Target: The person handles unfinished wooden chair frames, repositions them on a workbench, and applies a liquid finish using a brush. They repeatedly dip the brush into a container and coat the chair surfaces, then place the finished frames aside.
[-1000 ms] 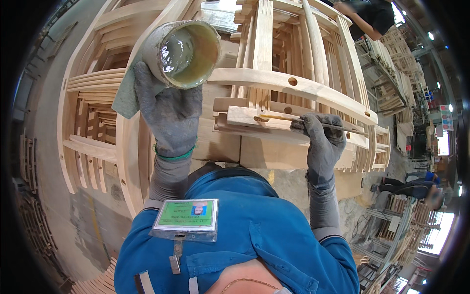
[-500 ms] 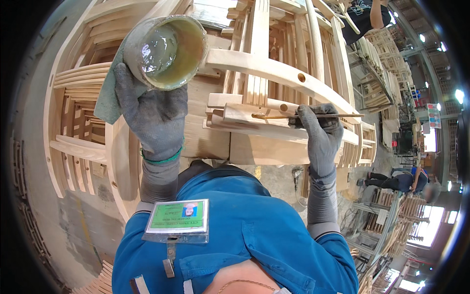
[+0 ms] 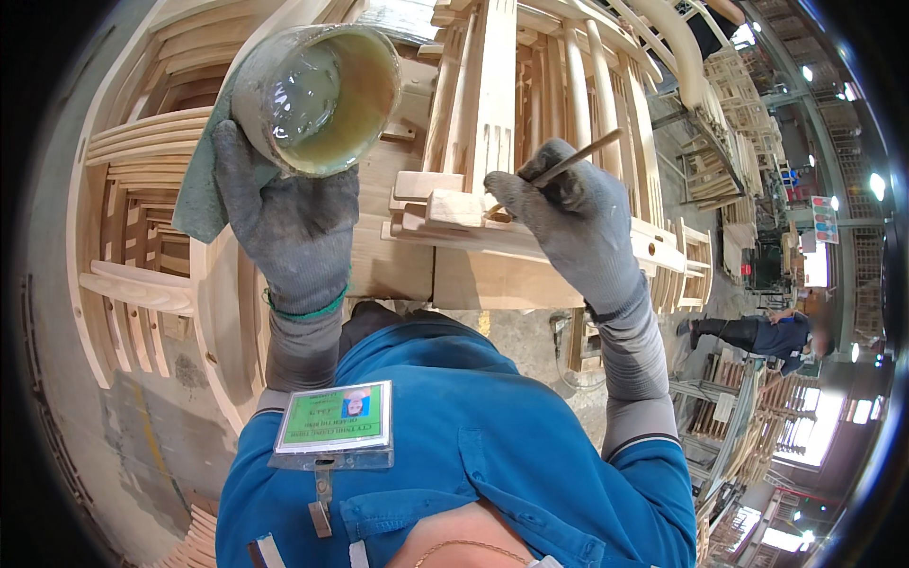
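Observation:
My left hand, in a grey work glove, is closed round a round cup of glossy, pale, thick liquid. The cup's mouth tips toward me. Against its left side hangs a grey-green sheet, partly behind the hand. My right hand, gloved too, pinches a thin wooden stick, which slants with its rear end up to the right. Its lower end is mostly hidden by my fingers, at a hole in the pale end of a wooden rail. Whether the stick touches the hole's inside I cannot tell.
Stacked wooden frames stand at the left. Slatted frame parts rise beyond the rail, above a flat board. A thick curved wooden piece reaches in at the upper right. Another person stands farther right.
My right hand has moved left and closer to the rail's end, and the stick has gone from level to slanted. The curved, holed rail no longer crosses behind the hand.

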